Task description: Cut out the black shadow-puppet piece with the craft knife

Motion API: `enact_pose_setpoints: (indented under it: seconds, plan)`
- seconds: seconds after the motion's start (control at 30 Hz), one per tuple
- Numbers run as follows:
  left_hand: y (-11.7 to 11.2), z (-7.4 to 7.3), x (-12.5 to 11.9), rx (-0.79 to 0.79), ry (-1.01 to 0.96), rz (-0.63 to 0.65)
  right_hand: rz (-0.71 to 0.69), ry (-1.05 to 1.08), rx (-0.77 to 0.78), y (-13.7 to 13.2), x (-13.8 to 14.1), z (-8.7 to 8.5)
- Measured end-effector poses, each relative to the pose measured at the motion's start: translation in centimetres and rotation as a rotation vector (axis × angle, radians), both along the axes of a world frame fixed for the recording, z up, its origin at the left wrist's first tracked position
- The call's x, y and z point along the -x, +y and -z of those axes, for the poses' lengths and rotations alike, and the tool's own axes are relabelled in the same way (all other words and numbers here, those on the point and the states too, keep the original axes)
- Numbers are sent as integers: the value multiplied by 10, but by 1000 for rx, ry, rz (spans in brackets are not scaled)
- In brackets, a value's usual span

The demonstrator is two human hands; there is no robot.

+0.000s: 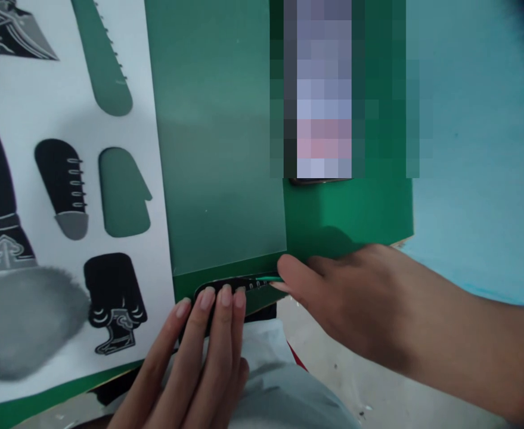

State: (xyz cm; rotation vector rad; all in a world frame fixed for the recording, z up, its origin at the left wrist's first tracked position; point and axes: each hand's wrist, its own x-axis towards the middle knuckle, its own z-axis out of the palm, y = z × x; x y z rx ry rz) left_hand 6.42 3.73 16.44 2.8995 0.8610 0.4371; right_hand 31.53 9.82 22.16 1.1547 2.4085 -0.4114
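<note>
Your left hand (199, 351), fingers outstretched, presses a black cutout (247, 282) at the near edge of the green worktop (355, 208), as your right hand (333, 286) pinches a slim green implement (268, 279) at the piece's right end. Should your left fingertips slip, the small piece could skid and the green tip stray, tearing it or catching a finger. Just beyond lies a translucent sheet (221, 179); to the left, a white printed sheet (65, 113) with shaped openings.
</note>
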Motion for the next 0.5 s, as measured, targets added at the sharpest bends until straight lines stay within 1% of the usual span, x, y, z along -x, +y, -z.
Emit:
enact_pose_setpoints:
  seconds: [0.37,0.5]
  plan:
    - [2,-1,-2,16,-8,-6,40,18,6,2,0,-2]
    - [5,-1,0,1,4,27,20,41,-33,1,0,-3]
